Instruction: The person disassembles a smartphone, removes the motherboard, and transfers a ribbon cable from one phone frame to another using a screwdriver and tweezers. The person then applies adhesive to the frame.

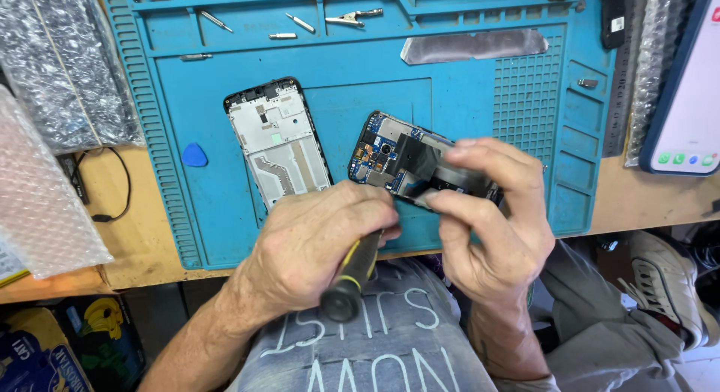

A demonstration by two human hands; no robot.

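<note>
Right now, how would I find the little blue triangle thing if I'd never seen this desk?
Find the big blue work mat. Near its left side, just left of the white phone frame, lies the small blue pick. It is the only rounded triangle there, darker blue than the mat.

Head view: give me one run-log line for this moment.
left hand: grips black-and-yellow screwdriver | right hand: holds opened phone body | screen frame: flat on blue mat | blue pick: left of frame
</note>
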